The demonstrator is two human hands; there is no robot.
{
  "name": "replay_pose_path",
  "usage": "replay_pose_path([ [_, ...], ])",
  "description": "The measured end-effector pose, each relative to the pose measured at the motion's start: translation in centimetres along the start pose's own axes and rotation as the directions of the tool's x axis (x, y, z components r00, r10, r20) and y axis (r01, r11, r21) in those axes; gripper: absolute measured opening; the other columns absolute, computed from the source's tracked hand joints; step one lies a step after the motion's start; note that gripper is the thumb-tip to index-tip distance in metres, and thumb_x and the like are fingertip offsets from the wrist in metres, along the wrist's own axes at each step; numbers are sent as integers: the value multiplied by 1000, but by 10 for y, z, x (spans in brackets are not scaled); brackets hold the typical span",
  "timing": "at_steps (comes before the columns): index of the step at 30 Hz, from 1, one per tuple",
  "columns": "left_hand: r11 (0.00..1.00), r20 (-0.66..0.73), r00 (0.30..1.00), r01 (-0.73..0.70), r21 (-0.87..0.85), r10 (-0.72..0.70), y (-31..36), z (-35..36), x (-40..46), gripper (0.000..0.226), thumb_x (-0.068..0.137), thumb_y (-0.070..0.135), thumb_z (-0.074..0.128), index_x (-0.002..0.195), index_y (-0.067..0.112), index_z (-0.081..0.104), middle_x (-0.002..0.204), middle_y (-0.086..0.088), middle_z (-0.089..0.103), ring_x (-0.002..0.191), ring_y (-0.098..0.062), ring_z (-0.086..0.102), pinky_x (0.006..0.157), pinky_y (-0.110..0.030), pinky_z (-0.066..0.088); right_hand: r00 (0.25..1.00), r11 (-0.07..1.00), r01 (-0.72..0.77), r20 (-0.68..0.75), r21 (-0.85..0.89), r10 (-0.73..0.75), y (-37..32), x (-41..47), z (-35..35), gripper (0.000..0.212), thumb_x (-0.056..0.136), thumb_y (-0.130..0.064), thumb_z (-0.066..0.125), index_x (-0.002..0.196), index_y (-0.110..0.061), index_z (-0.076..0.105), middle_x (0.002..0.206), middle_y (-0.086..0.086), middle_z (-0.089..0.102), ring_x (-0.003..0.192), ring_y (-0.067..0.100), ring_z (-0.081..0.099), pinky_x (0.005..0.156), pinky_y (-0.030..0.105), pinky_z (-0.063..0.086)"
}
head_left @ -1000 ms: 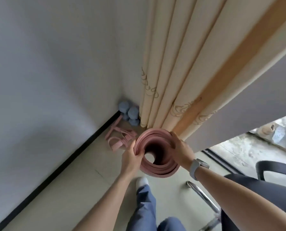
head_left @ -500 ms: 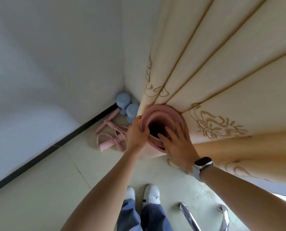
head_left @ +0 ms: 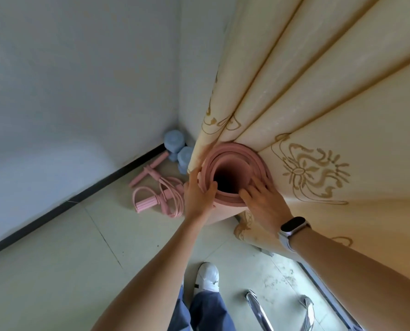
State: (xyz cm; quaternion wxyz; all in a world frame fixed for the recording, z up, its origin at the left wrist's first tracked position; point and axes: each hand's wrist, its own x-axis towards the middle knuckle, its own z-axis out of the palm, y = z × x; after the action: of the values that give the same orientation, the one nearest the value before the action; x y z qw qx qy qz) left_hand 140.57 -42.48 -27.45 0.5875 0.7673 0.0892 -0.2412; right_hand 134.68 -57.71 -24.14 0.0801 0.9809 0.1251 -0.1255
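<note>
Your left grip [head_left: 198, 192] clasps the near-left rim of the rolled pink mat [head_left: 235, 154], thumb hooked into its hollow core. Your right grip [head_left: 265, 203] lies open, fingers flat on the right rim. The mat stands upright on the floor [head_left: 103, 247] between them, against the cream curtain [head_left: 318, 115] just beyond. Left of your grip lie a pink pull rope [head_left: 158, 197] and 2 blue dumbbells [head_left: 175, 142]. The step looks like parking the mat in the corner. Next, let go only once it leans steady.

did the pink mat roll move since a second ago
Yes: the pink mat roll has shifted closer to the blue dumbbells and now sits tucked against the curtain.
</note>
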Motion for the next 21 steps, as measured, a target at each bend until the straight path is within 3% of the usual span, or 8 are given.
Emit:
replay_pose_path([
  [2,999,34,999,32,16,-33,-5,7,-4,51,71,41,58,118,38,40,115,6,56,112,-24,54,84,-53,53,1000,1000,-9,-1,-30,9,5,-7,6,23,71,-3,36,86,-11,51,73,10,67,96,35,66,84,52,53],
  [5,993,104,993,42,108,-53,-5,7,-11,60,67,44,59,124,32,41,120,1,56,113,-22,53,90,-48,50,1000,998,-26,0,-52,26,7,-23,14,25,72,-3,36,85,-11,55,76,9,68,99,34,65,87,51,52],
  [9,983,209,974,47,176,-84,-3,0,-20,68,67,41,58,131,23,41,126,2,54,116,-18,52,90,-32,43,993,997,-64,101,-35,67,0,-37,14,28,60,-6,66,88,-9,64,86,12,72,102,37,64,86,54,52],
  [12,986,237,969,36,160,-73,-2,-7,-23,66,73,41,61,133,23,40,122,7,54,117,-18,53,96,-38,46,982,995,-95,165,8,93,-8,-38,14,61,46,-24,85,102,-9,67,98,15,71,104,38,63,83,58,51],
  [17,987,274,961,-20,158,-25,0,-19,-27,56,78,42,58,130,32,44,125,7,58,116,-13,54,99,-42,46,990,995,-94,107,38,89,-20,-34,6,70,48,-36,85,110,-12,65,104,13,71,105,33,64,87,59,48],
  [21,979,242,970,-27,202,-23,5,-25,-32,49,80,42,57,126,28,47,121,5,60,112,-16,57,93,-39,48,991,981,-128,65,144,119,-27,-39,-3,53,65,-32,74,113,-10,61,107,13,69,104,33,64,88,55,50],
])
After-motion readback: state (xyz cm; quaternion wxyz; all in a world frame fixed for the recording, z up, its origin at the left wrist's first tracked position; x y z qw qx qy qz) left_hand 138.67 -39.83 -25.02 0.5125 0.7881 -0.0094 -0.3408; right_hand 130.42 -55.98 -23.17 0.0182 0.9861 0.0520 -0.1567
